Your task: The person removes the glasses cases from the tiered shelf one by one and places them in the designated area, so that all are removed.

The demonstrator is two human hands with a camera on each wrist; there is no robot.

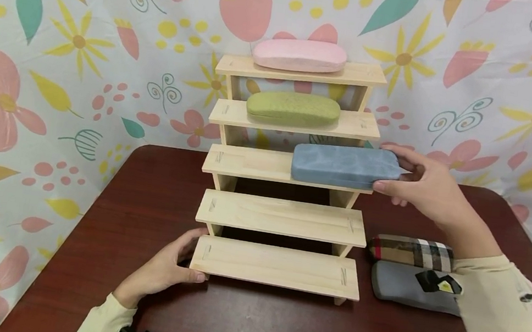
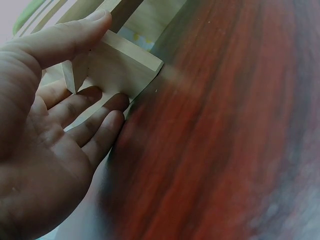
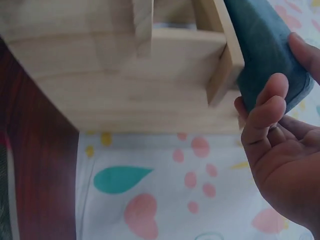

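A wooden stepped shelf (image 1: 282, 215) with several tiers stands on a dark red table (image 1: 251, 325). A pink case (image 1: 299, 55) lies on the top tier and a green case (image 1: 293, 108) on the second. A blue case (image 1: 341, 166) lies at the right end of the third tier, overhanging its edge. My right hand (image 1: 387, 169) grips that overhanging end, thumb above and fingers below; the right wrist view shows the hand (image 3: 290, 62) on the blue case (image 3: 255, 35). My left hand (image 1: 192, 256) rests against the bottom tier's left corner with straight fingers, its thumb (image 2: 75, 35) over the shelf corner (image 2: 125, 65).
A plaid case (image 1: 410, 252) and a grey case (image 1: 406, 285) lie on the table right of the shelf, under my right forearm. A flowered cloth (image 1: 60, 52) hangs behind and to both sides. The two lowest tiers hold nothing.
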